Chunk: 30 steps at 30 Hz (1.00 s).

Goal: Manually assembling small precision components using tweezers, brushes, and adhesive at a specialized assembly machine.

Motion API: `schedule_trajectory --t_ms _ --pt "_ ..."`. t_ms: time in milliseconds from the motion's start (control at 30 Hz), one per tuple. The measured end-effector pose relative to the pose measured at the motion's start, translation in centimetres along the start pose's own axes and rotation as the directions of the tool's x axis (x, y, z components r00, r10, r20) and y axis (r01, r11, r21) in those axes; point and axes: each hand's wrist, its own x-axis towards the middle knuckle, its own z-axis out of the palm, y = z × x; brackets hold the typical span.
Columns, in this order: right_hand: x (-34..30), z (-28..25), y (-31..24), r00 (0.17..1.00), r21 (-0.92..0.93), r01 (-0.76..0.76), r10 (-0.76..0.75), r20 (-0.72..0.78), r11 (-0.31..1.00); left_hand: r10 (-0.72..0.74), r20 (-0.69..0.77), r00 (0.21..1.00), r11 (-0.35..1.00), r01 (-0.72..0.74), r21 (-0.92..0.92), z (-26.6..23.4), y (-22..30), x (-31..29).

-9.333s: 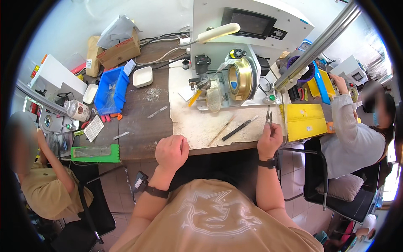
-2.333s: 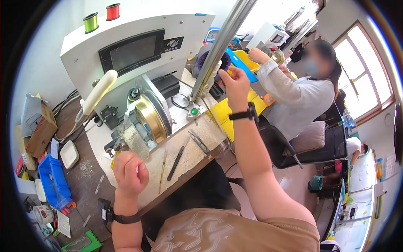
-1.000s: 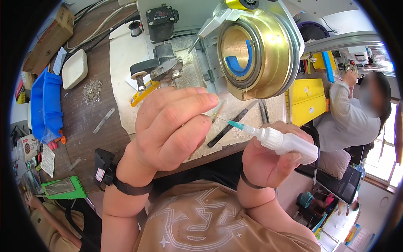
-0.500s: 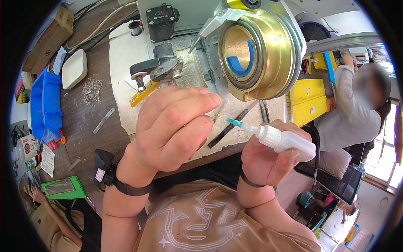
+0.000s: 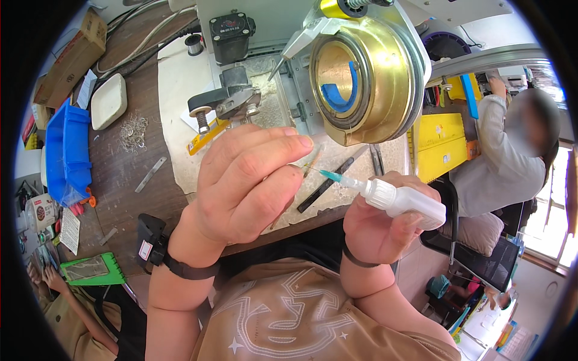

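My right hand grips a small white squeeze bottle. A teal needle tip on the bottle points left, its thin end at or very near my left fingertips. My left hand is closed in a pinch between thumb and forefinger; what it pinches is too fine to make out. Just beyond both hands stands a machine with a gold-coloured metal ring. A curved blue piece sits inside the ring. Below the needle, a dark flat tool lies on the pale work sheet.
At left are a blue bin, a white dish, a pile of thin wire bits and a metal strip. A clamp arm stands behind my left hand. Another person sits at right; someone's hands show at lower left.
My right hand has shifted slightly left with the bottle, bringing the needle tip closer to my left fingertips. My left hand keeps its pinch.
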Motion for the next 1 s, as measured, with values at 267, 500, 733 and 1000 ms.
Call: schedule_trajectory --t_ms 267,500,733,1000 --pt "-0.08 0.10 0.08 0.999 0.041 0.000 0.002 -0.037 0.999 -0.091 0.092 0.992 0.995 0.093 -0.022 -0.46 0.58 0.14" --pt "-0.06 0.08 0.03 0.999 0.021 -0.009 0.010 -0.051 1.000 -0.083 0.087 0.993 0.996 0.085 -0.024 -0.22 0.30 0.12" --pt "-0.09 -0.09 0.06 0.998 -0.004 -0.005 0.005 -0.067 1.000 -0.009 0.002 1.000 1.000 0.009 -0.005 0.22 -0.19 0.02" --pt "0.07 0.01 0.60 0.997 0.031 0.045 -0.043 -0.064 0.998 -0.002 0.008 1.000 1.000 0.002 -0.001 0.16 -0.11 0.11"
